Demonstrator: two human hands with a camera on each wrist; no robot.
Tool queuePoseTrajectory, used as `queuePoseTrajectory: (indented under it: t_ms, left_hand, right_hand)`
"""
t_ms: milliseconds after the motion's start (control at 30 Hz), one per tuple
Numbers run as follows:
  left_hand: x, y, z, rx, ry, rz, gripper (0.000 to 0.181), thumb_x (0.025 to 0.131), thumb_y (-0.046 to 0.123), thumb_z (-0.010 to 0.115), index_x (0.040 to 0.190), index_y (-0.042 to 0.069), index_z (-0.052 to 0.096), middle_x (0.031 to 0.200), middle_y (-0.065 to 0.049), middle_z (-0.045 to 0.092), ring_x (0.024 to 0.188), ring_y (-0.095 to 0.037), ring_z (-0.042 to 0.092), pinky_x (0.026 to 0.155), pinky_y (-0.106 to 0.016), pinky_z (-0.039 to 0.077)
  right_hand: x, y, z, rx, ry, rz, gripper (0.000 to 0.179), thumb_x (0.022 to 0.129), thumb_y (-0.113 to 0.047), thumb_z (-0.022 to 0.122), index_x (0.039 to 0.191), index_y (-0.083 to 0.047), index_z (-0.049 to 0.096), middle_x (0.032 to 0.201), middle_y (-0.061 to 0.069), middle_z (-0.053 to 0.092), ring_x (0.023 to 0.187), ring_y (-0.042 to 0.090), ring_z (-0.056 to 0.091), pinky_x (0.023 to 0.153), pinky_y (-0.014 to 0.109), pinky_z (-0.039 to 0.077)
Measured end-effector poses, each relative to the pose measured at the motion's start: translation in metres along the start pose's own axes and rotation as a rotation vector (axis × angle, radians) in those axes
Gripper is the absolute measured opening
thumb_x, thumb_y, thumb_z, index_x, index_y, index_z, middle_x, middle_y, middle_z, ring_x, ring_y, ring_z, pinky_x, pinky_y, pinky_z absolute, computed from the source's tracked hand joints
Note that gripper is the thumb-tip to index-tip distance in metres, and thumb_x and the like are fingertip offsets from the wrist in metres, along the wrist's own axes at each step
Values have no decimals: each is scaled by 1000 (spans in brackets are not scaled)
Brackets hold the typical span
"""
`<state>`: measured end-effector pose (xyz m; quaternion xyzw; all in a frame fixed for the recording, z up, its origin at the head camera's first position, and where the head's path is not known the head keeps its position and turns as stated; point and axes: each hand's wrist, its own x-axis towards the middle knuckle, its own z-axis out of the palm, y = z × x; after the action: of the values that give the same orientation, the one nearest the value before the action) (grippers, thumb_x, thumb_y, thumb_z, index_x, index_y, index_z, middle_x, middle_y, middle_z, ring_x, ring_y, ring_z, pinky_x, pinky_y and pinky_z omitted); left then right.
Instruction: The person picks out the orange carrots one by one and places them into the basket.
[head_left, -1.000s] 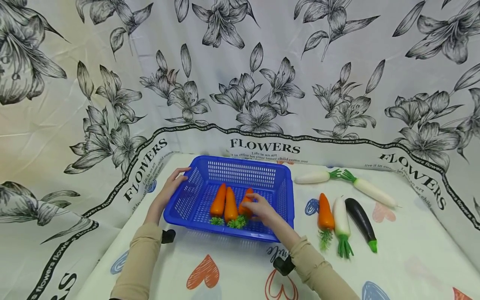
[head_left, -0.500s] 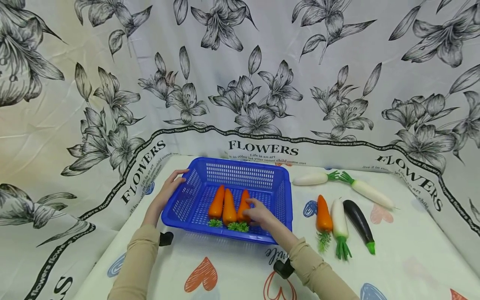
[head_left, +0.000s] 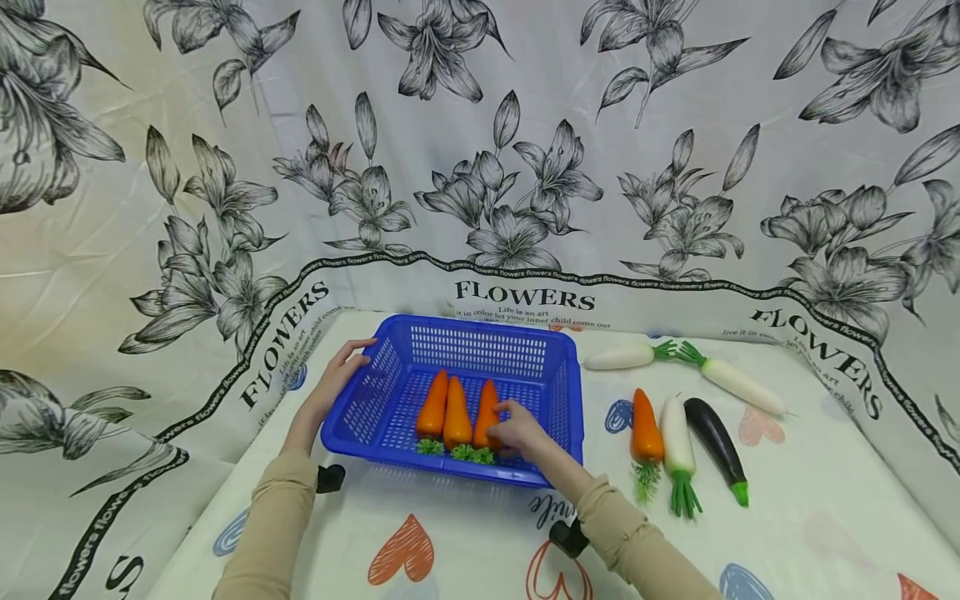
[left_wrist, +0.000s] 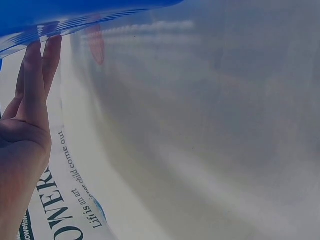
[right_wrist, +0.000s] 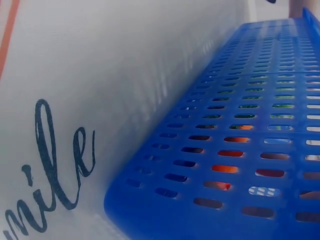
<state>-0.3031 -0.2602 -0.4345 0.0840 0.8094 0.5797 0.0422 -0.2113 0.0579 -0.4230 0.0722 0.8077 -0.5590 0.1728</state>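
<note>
Three orange carrots lie side by side in the blue plastic basket (head_left: 435, 467), tips pointing away and green tops toward me: a left carrot (head_left: 432, 408), a middle carrot (head_left: 457, 417) and a right carrot (head_left: 486, 408). My right hand (head_left: 525, 433) is inside the basket, its curled fingers at the thick end of the right carrot, partly covering it. My left hand (head_left: 337, 379) is at the basket's left side; in the left wrist view its straight fingers (left_wrist: 36, 80) reach up to the blue plastic. Through the slots in the right wrist view, bits of orange and green show.
Right of the basket lie another carrot (head_left: 647, 429), a white radish (head_left: 678, 437) and a dark eggplant (head_left: 716, 442). Two more white radishes, one on the left (head_left: 621, 358) and one on the right (head_left: 742, 387), lie farther back. A flower-printed curtain (head_left: 525, 208) stands behind the table.
The right carrot has shifted slightly left toward the middle one, with my right hand beside it. More of that carrot shows now. My left hand has stayed at the basket.
</note>
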Motion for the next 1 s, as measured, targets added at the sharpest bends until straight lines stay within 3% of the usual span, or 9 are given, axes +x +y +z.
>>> queuePoseTrajectory:
  t_ms: [200, 500, 700, 833, 1000]
  left_hand:
    - [-4, -1, 2, 32, 6, 8, 45, 101, 26, 37, 144, 13, 36, 154, -14, 27, 129, -34, 36, 99, -41, 33]
    - [-3, -3, 2, 29, 11, -1, 42, 101, 30, 38, 142, 18, 39, 151, -13, 31, 122, -30, 41, 95, -36, 35]
    - [-3, -2, 1, 45, 22, 2, 43, 101, 30, 38, 142, 18, 39, 149, -14, 34, 112, -22, 47, 88, -28, 40]
    - [-2, -2, 1, 36, 17, 2, 43, 101, 30, 38, 143, 18, 39, 145, -15, 38, 100, -13, 52, 81, -22, 44]
    - [0, -2, 1, 35, 7, 4, 43, 101, 30, 39, 143, 18, 39, 147, -13, 36, 101, -11, 51, 81, -22, 43]
  right_hand:
    - [1, 2, 0, 35, -38, 27, 51, 84, 2, 60, 133, -1, 46, 116, 23, 54, 86, 23, 58, 77, 41, 55]
    - [4, -2, 1, 26, -62, 42, 66, 75, 17, 53, 136, -5, 46, 128, 27, 46, 71, 18, 52, 68, 32, 54]
    - [5, -3, 1, 18, -85, 27, 66, 77, 15, 56, 138, -5, 45, 127, 27, 48, 80, 22, 58, 70, 35, 55]
    - [6, -2, 2, 25, -108, 21, 63, 80, 14, 57, 139, -4, 44, 126, 27, 50, 76, 19, 59, 73, 35, 55]
    - [4, -1, 1, 16, -103, 17, 62, 81, 11, 57, 139, -6, 45, 126, 26, 50, 71, 17, 55, 70, 33, 54]
